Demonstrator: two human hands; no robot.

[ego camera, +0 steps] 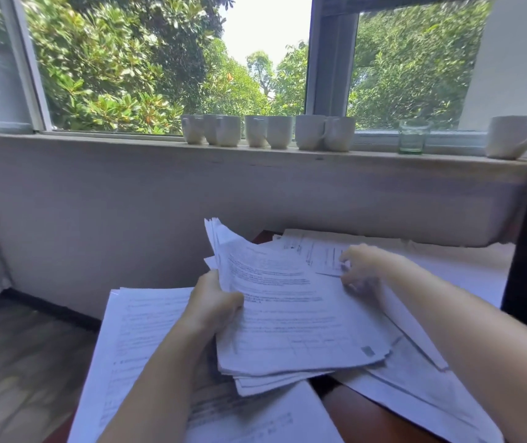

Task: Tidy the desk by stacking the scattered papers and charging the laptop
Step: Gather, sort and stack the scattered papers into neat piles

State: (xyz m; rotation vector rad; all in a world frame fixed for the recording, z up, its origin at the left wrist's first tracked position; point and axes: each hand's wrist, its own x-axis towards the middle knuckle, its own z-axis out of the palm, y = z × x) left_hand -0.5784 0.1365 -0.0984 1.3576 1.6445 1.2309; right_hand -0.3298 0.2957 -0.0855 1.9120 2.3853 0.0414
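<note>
Clamped on the left edge of a sheaf of papers (pixel 287 314), the grip of the left hand (pixel 215 302) has the thumb on the top page and the fingers curled underneath. The sheaf is held up off the desk (pixel 361 417), its far corner at 12 o'clock fanning upward and its near edges uneven. At 2 o'clock from the sheaf, the right hand (pixel 359 270) reaches forward, and its grip is closed in a pinch on the edge of a printed sheet (pixel 322 254) lying among other pages. More loose papers (pixel 140 330) spread flat at 8 o'clock under the left forearm, and another overlapping layer (pixel 415 394) lies at 4 o'clock under the right forearm. Reddish-brown desk wood shows between the two spreads at 6 o'clock. Beyond the desk, at 12 o'clock, a windowsill (pixel 127 140) carries a row of white mugs (pixel 268 131), a small glass jar (pixel 412 137) at 1 o'clock, and one more white mug (pixel 508 137) at 2 o'clock. Green trees (pixel 111 59) fill the window (pixel 329 59) behind them. Grey wood floor (pixel 16 362) lies at 8 o'clock.
</note>
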